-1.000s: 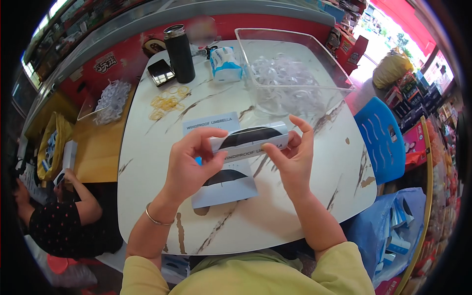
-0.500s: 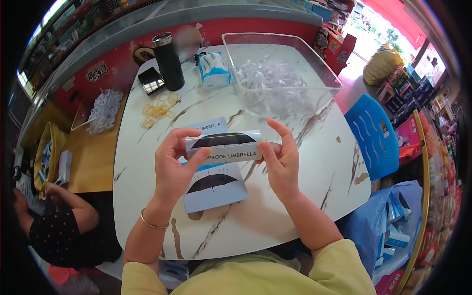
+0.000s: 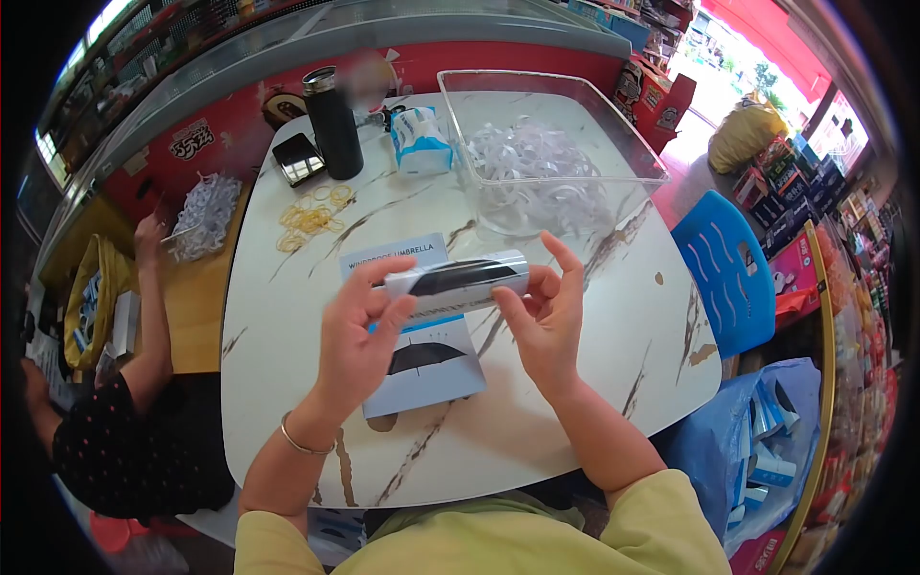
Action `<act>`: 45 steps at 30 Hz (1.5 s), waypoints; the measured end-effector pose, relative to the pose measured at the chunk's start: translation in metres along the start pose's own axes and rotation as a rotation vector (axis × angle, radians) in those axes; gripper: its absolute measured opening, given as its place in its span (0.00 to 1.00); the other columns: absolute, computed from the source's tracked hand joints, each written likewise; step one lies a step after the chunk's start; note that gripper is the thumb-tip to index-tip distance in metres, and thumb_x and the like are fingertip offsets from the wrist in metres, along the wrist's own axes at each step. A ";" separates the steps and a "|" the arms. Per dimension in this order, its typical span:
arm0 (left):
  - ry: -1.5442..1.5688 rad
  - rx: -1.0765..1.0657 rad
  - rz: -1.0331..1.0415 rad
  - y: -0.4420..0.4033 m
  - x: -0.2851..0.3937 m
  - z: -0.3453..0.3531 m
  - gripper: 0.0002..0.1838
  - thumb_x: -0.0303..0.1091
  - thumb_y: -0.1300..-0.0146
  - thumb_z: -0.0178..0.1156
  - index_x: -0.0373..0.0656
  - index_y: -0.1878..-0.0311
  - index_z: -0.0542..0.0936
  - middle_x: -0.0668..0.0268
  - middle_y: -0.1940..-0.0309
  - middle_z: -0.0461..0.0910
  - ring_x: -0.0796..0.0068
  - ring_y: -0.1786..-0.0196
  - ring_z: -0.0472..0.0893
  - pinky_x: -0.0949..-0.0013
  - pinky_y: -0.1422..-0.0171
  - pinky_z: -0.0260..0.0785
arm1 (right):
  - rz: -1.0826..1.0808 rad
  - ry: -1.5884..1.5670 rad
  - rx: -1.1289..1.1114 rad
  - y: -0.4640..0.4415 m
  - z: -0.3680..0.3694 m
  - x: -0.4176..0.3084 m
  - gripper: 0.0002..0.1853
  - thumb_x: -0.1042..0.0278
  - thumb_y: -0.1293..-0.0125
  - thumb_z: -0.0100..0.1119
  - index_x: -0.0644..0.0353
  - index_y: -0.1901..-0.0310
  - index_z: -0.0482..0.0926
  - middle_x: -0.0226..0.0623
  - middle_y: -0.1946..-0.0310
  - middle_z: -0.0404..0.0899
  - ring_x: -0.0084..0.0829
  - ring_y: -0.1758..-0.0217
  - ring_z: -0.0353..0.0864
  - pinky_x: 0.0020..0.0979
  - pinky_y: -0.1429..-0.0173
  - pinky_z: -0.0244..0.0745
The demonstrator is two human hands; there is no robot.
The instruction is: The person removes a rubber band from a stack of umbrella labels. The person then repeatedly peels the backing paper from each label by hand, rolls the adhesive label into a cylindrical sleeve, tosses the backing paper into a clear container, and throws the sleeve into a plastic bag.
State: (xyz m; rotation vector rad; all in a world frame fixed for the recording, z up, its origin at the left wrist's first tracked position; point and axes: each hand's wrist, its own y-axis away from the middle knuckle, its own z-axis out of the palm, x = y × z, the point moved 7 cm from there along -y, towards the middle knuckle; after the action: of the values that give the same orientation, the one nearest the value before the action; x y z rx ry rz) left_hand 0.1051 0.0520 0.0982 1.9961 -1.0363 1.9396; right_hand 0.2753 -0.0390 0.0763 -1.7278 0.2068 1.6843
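Between my two hands is an umbrella packaging card (image 3: 460,276), curved into a tube with a black umbrella picture along its side. My left hand (image 3: 353,340) pinches its left end between thumb and fingers. At the other end, my right hand (image 3: 544,335) grips it with the thumb in front, the index finger raised. Underneath on the table lies a flat packaging piece (image 3: 436,379) with an umbrella picture and the words "WINDPROOF UMBRELLA"; the held card and my left hand partly cover it.
On the marble-patterned table (image 3: 623,383) are yellow rubber bands (image 3: 311,220), a phone (image 3: 299,158), a black bottle (image 3: 333,129), a tissue pack (image 3: 420,144) and a clear bin (image 3: 661,177) of white strips. A blue chair (image 3: 724,273) and a blue bag (image 3: 810,422) stand right; a co-worker (image 3: 120,422) sits left.
The held card has moved slightly right and up and is turned, so its printed lettering is less readable. The co-worker's arm has reached forward to the white strips at left.
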 end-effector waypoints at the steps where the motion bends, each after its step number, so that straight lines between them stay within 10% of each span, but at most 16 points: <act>1: -0.087 -0.047 -0.006 0.003 0.004 0.004 0.16 0.24 0.36 0.53 0.39 0.45 0.69 0.63 0.76 0.78 0.86 0.76 0.70 0.82 0.70 0.60 | -0.027 0.018 0.017 0.000 0.001 -0.002 0.39 0.75 0.45 0.65 0.61 0.36 0.52 0.36 0.62 0.74 0.24 0.60 0.77 0.23 0.57 0.73; 8: -0.296 -0.100 0.329 0.009 0.027 0.027 0.18 0.24 0.36 0.52 0.39 0.42 0.70 0.68 0.84 0.66 0.86 0.81 0.60 0.80 0.76 0.51 | -0.050 0.111 -0.006 0.002 0.004 -0.007 0.44 0.76 0.48 0.68 0.60 0.34 0.49 0.35 0.62 0.71 0.24 0.59 0.77 0.23 0.58 0.75; 16: -0.236 -0.056 0.115 0.001 0.025 0.003 0.18 0.22 0.37 0.52 0.40 0.43 0.72 0.70 0.86 0.62 0.85 0.82 0.57 0.81 0.76 0.50 | 0.214 -0.310 -0.096 -0.011 -0.005 0.006 0.32 0.78 0.36 0.53 0.63 0.34 0.49 0.35 0.68 0.78 0.19 0.66 0.77 0.21 0.61 0.77; 18: -0.201 -0.018 0.126 0.000 0.022 0.006 0.18 0.23 0.37 0.52 0.40 0.44 0.73 0.72 0.88 0.59 0.86 0.81 0.54 0.81 0.77 0.47 | 0.121 -0.226 -0.064 -0.009 -0.005 0.005 0.40 0.74 0.43 0.63 0.62 0.33 0.48 0.35 0.65 0.76 0.20 0.63 0.76 0.21 0.62 0.76; 23: -0.374 -0.130 0.198 0.010 0.035 0.029 0.18 0.21 0.40 0.54 0.38 0.45 0.73 0.57 0.62 0.81 0.78 0.78 0.74 0.78 0.69 0.66 | -0.102 0.183 -0.007 0.004 0.002 -0.009 0.55 0.68 0.61 0.78 0.55 0.33 0.50 0.31 0.63 0.71 0.21 0.62 0.75 0.24 0.61 0.71; 32: -0.344 -0.049 0.226 0.003 0.034 0.000 0.15 0.22 0.38 0.54 0.38 0.47 0.75 0.73 0.84 0.63 0.86 0.80 0.59 0.81 0.75 0.52 | 0.122 -0.216 -0.178 -0.018 -0.015 -0.003 0.37 0.77 0.44 0.64 0.61 0.35 0.55 0.27 0.75 0.75 0.15 0.69 0.74 0.19 0.65 0.71; 37: -0.257 0.006 0.281 -0.004 0.033 -0.013 0.10 0.21 0.37 0.53 0.32 0.54 0.76 0.67 0.70 0.77 0.88 0.71 0.67 0.84 0.70 0.56 | 0.164 -0.150 -0.333 -0.016 -0.010 -0.020 0.32 0.76 0.43 0.63 0.61 0.37 0.61 0.30 0.75 0.78 0.15 0.71 0.74 0.19 0.65 0.71; 45: -0.166 0.011 0.124 -0.006 0.027 -0.023 0.09 0.21 0.38 0.53 0.34 0.54 0.76 0.69 0.75 0.77 0.89 0.73 0.68 0.84 0.70 0.57 | 0.076 -0.073 -0.334 -0.014 -0.010 -0.023 0.26 0.75 0.42 0.63 0.59 0.43 0.66 0.28 0.77 0.78 0.13 0.74 0.74 0.17 0.69 0.69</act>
State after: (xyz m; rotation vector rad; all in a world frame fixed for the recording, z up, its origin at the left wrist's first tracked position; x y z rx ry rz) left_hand 0.0879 0.0602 0.1285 2.1787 -1.2179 1.8668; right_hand 0.2882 -0.0425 0.1017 -1.9123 -0.0471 1.9195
